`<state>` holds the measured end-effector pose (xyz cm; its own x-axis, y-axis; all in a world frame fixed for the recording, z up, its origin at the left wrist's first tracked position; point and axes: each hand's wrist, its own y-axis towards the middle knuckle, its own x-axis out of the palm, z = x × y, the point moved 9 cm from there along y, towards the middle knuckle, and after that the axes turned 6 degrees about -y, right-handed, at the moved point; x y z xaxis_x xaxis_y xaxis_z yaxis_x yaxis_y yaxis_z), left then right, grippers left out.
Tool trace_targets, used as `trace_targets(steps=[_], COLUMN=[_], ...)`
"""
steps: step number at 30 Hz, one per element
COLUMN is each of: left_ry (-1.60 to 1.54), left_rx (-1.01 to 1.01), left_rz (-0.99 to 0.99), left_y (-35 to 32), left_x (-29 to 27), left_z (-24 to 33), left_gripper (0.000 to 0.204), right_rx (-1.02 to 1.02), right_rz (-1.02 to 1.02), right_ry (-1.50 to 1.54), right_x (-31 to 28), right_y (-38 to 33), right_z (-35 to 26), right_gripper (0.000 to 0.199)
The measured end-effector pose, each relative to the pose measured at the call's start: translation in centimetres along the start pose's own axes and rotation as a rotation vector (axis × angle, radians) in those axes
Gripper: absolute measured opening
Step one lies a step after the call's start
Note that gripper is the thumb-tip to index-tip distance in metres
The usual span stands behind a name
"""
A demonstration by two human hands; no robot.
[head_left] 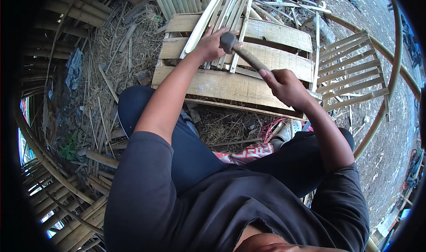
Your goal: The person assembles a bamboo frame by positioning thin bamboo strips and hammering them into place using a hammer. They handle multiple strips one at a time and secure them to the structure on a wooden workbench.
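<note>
My right hand (286, 87) is wrapped round the wooden handle of a hammer (248, 56), its dark head up and to the left. Right behind that head is my left hand (211, 45), which lies over a bundle of pale bamboo strips (230, 19) with its fingers spread. The hammer head hides part of that hand, so anything small under the fingertips cannot be seen. Beneath the strips is a low bench of wooden planks (222, 83) with gaps between them, in front of my bent legs.
A slatted bamboo rack (353, 70) stands right of the bench, beside a curved bamboo pole (397, 52). Bamboo scraps and dry shavings (120, 59) litter the left ground. A blue-grey cloth (74, 70) lies farther left. A red-and-white patterned cloth (248, 154) is between my legs.
</note>
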<state>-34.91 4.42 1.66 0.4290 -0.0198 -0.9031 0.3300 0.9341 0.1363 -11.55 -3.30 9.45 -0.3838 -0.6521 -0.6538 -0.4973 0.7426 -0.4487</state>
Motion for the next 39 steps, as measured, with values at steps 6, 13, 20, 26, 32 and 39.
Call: trace_targets(steps=[6, 13, 20, 26, 32, 39], left_ry=[0.112, 0.068, 0.064, 0.067, -0.004, -0.031], left_rx=[0.084, 0.037, 0.015, 0.012, -0.022, -0.005], left_rz=[-0.07, -0.022, -0.025, -0.058, -0.036, -0.072], left_y=[-0.1, -0.4, 0.2, 0.0, -0.1, 0.7], left_x=[-0.1, -0.1, -0.2, -0.1, -0.1, 0.6], left_z=[2.0, 1.1, 0.4, 0.9, 0.5, 0.6], left_gripper=[0.039, 0.032, 0.038, 0.037, 0.038, 0.045], right_rx=[-0.062, -0.425, -0.373, -0.5, -0.29, 0.014], right_rz=[0.078, 0.195, 0.197, 0.258, 0.16, 0.062], right_ry=[-0.272, -0.222, -0.532, -0.451, -0.397, -0.09], right_x=[0.3, 0.5, 3.3, 4.2, 3.6, 3.8], right_y=[-1.3, -3.9, -2.3, -3.9, -2.6, -1.0], right_z=[-0.6, -4.2, -1.3, -1.6, -0.8, 2.6], right_gripper=[0.067, 0.049, 0.051, 0.049, 0.05, 0.064])
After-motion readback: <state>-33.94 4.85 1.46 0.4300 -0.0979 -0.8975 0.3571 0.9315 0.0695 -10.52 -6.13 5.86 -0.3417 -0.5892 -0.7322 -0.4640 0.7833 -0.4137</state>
